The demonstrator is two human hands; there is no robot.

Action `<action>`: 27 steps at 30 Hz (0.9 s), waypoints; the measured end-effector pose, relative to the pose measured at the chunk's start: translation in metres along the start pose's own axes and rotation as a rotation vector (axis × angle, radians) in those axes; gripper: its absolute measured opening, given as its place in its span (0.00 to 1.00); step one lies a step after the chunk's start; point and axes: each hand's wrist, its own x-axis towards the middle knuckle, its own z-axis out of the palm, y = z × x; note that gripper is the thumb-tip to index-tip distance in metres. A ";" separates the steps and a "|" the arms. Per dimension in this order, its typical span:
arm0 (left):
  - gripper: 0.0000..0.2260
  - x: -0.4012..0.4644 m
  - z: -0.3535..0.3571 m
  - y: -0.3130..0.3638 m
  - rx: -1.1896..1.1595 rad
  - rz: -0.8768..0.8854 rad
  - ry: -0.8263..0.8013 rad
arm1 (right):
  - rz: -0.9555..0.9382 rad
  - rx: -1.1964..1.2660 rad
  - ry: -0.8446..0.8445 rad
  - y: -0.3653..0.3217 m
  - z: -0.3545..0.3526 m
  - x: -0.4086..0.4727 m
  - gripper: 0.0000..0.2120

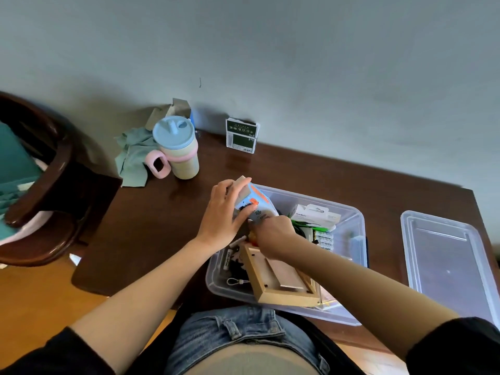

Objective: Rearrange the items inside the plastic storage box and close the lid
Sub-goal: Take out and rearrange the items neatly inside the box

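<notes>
Reaching over the clear storage box's (357,217) far rim, my left hand (224,215) grips a blue-and-orange carton (255,204) — my right hand (273,234) sits curled just beside it inside the box, its grip hidden. The lid (446,261) lies right of both hands on the dark wooden table (162,226).

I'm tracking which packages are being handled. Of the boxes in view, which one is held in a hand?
The blue and orange box, gripped by the left hand above the storage box. The white box lies inside untouched; the green box stands by the wall.
</notes>
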 end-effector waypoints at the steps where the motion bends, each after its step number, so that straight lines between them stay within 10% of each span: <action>1: 0.25 0.000 0.000 0.000 -0.023 -0.004 0.007 | -0.001 -0.035 -0.008 0.003 -0.001 -0.002 0.16; 9: 0.26 -0.002 -0.003 0.000 -0.167 0.000 0.098 | 0.055 0.021 -0.178 0.021 -0.005 -0.011 0.11; 22: 0.21 0.008 -0.012 0.005 -0.212 0.026 0.277 | -0.047 0.269 0.311 0.000 0.025 0.010 0.15; 27: 0.20 0.025 -0.028 0.010 -0.290 -0.025 0.358 | -0.200 0.367 0.110 -0.005 0.009 0.026 0.08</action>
